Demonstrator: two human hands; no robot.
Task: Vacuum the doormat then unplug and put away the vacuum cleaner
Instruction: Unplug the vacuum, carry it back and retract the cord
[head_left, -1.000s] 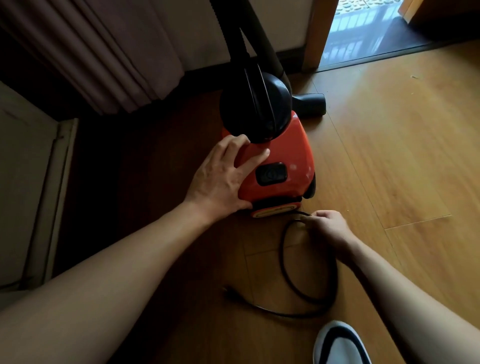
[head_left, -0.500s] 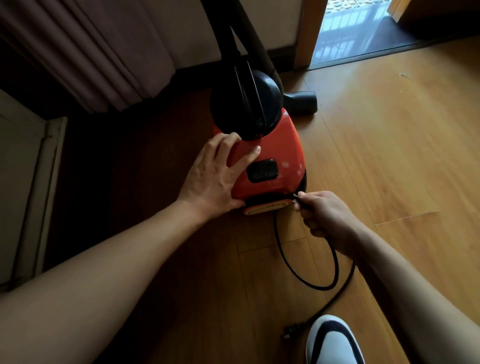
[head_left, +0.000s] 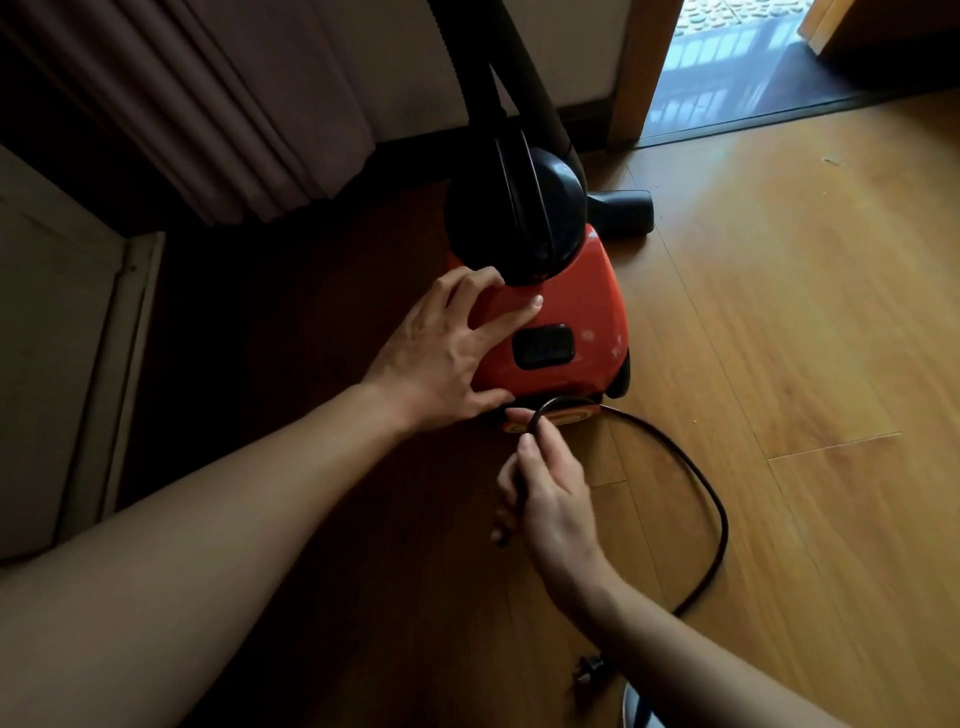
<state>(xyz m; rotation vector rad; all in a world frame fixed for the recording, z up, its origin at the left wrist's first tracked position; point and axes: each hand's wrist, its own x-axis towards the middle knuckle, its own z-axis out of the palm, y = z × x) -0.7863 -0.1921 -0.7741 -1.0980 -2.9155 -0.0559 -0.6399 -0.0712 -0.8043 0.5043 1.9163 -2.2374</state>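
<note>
Plug (head_left: 589, 666) loose on wood floor (head_left: 779, 338), right hand (head_left: 550, 499) pinching black cord (head_left: 722, 530) just behind red vacuum cleaner (head_left: 571, 317), left hand (head_left: 441, 358) fingers spread flat on its body, nozzle (head_left: 623, 210) beyond.

single head view, looking steeply down, close above floor (head_left: 779, 364)

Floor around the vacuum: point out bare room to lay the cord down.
Bare floor lies right of the vacuum cleaner, between the doorway and the cord loop. Crowded: the vacuum's near end, where the right hand grips the cord.
</note>
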